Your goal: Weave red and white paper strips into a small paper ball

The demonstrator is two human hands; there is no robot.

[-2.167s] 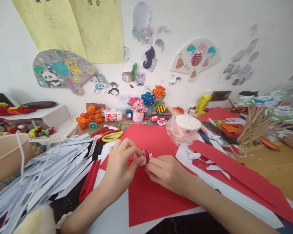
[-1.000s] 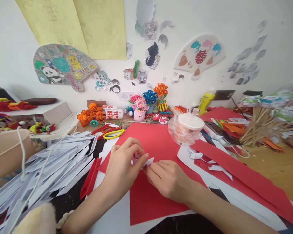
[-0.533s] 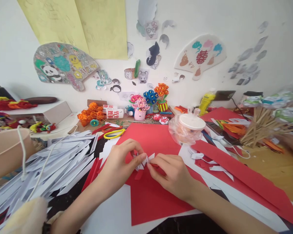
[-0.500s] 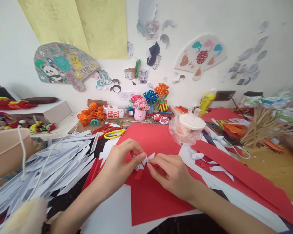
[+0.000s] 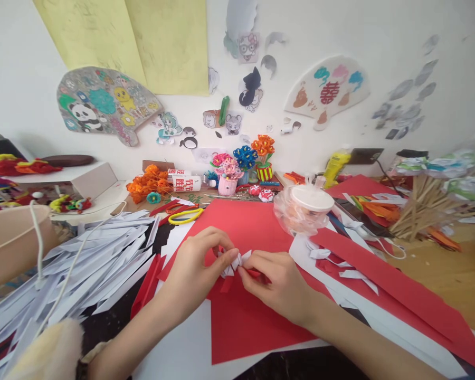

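A small folded paper piece (image 5: 230,270), white with red strips, is held above a large red paper sheet (image 5: 257,327). My left hand (image 5: 201,264) pinches its upper left side between thumb and forefinger. From the right, my right hand (image 5: 275,282) pinches the same piece at a white fold, with a bit of red strip by its fingers. The fingertips of both hands nearly meet, and they hide part of the folds. Under the red sheet lies white paper (image 5: 178,338).
Many white paper strips (image 5: 114,264) are heaped at left beside a pinkish tub (image 5: 11,243). Yellow-handled scissors (image 5: 186,216) lie behind my left hand. A lidded cup in plastic (image 5: 304,208) stands behind my right hand. Wooden sticks (image 5: 415,211) and red sheets (image 5: 391,285) are at right.
Both hands keep their pinch on the folded paper, with hardly any finger movement. The view has shifted slightly. A blurred hand at the far right edge is gone from sight.
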